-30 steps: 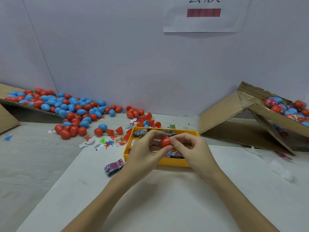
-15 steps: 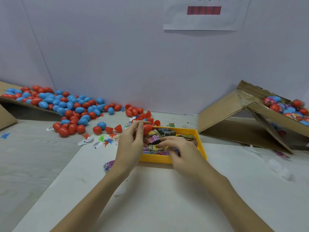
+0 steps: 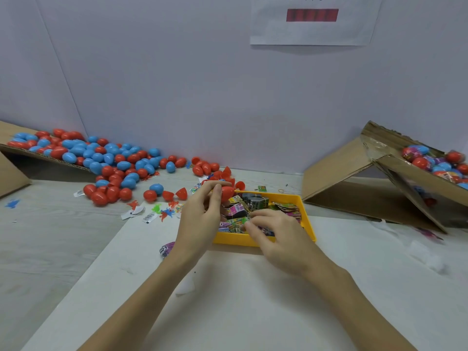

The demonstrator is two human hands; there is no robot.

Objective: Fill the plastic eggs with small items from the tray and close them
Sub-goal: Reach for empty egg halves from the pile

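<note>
on the white table [image 3: 253,312] before me, two cardboard boxes flank the scene: the left box [image 3: 15,173] spills a heap of red and blue eggs [image 3: 106,160], the right box [image 3: 379,178] holds more eggs. between them sits the yellow tray [image 3: 307,219] of small packets [image 3: 255,202]. my left hand [image 3: 200,219] pinches a red egg [image 3: 227,193] over the tray's left edge. my right hand [image 3: 276,236] reaches into the tray, fingers curled onto a green item [image 3: 244,221].
</note>
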